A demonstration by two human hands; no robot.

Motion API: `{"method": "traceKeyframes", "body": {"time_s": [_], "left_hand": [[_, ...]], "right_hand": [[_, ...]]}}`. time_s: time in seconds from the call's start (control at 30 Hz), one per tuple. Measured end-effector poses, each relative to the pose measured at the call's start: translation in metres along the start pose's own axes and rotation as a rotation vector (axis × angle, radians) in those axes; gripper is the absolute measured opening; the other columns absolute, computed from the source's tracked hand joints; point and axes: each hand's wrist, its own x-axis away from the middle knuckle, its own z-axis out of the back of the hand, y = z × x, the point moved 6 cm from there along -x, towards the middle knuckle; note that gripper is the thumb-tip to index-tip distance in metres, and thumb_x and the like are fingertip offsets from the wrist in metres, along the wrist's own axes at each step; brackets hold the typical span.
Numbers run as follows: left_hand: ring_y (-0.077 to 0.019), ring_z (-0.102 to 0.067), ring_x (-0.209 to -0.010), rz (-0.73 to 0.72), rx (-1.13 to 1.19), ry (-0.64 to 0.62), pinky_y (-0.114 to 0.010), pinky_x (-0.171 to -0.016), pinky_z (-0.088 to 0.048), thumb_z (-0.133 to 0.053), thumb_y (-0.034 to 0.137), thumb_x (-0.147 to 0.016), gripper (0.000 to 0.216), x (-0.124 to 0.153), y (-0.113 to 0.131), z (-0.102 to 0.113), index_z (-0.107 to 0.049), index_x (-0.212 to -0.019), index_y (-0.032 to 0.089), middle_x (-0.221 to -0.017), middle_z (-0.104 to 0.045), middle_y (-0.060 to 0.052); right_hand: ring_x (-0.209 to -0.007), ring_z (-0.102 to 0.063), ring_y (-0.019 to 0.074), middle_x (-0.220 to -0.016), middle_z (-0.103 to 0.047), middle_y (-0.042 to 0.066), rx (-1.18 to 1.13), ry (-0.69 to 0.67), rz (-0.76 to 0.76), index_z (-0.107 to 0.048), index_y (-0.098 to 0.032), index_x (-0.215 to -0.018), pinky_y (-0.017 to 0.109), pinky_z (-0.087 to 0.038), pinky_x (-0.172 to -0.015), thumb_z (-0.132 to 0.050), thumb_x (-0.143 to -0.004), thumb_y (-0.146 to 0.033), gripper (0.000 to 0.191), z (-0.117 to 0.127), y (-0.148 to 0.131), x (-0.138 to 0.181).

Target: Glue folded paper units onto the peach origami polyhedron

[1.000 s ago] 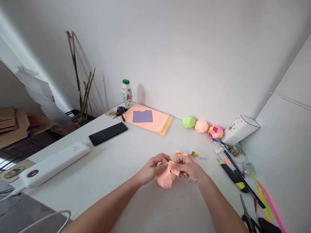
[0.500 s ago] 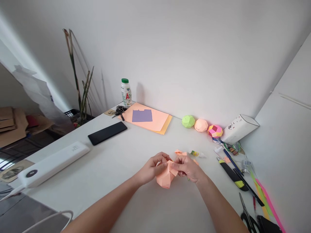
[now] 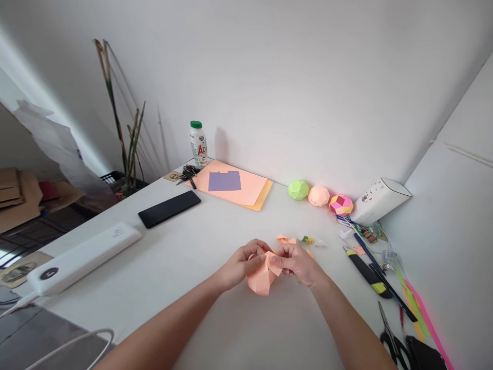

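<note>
Peach paper shape (image 3: pixel 261 281) is pinched two-handed; bottle (image 3: pixel 197 143) reads "AD".

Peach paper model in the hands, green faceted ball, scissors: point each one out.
Peach paper model (image 3: pixel 261 281): head view, on its lower faceted side.
Green faceted ball (image 3: pixel 298 190): head view, on the middle of its front.
Scissors (image 3: pixel 392 336): head view, where the blades meet the handles.

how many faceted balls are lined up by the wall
3: green ball on the left, peach ball in the middle, pink-and-yellow ball on the right.
</note>
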Motion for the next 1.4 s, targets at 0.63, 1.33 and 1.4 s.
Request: {"method": "traceKeyframes", "body": {"time_s": [0.63, 1.33, 1.4], "left_hand": [[-0.0239, -0.055, -0.101, 0.033, -0.092, -0.107, -0.034, -0.081, -0.047, -0.058, 0.039, -0.081, 0.022, 0.001, -0.001, -0.004, -0.068, -0.088, 0.02, -0.131, -0.042, -0.006], [-0.0231, -0.058, -0.099, 0.078, 0.028, -0.051, -0.035, -0.084, -0.049, -0.057, 0.036, -0.084, 0.02, 0.002, -0.003, -0.001, -0.068, -0.085, 0.019, -0.132, -0.038, -0.007], [-0.0241, -0.057, -0.102, 0.081, 0.027, -0.027, -0.035, -0.084, -0.049, -0.057, 0.036, -0.083, 0.02, 0.002, -0.003, 0.0, -0.068, -0.083, 0.018, -0.132, -0.038, -0.007]], "right_hand": [[-0.046, -0.036, 0.0056, -0.051, -0.042, -0.008, 0.103, 0.024, 0.005, -0.051, -0.017, -0.061, 0.022, -0.023, -0.045, -0.077, -0.063, -0.045, 0.038, -0.001, -0.008, 0.006], [-0.055, -0.036, 0.008, -0.061, -0.041, -0.005, 0.174, -0.046, 0.147, -0.054, -0.017, -0.069, 0.023, -0.027, -0.051, -0.063, -0.078, -0.047, 0.032, -0.015, -0.016, 0.008], [-0.058, -0.041, 0.0087, -0.064, -0.045, -0.004, 0.177, -0.095, 0.127, -0.056, -0.017, -0.073, 0.023, -0.03, -0.052, -0.065, -0.077, -0.044, 0.028, -0.015, -0.016, 0.009]]}}
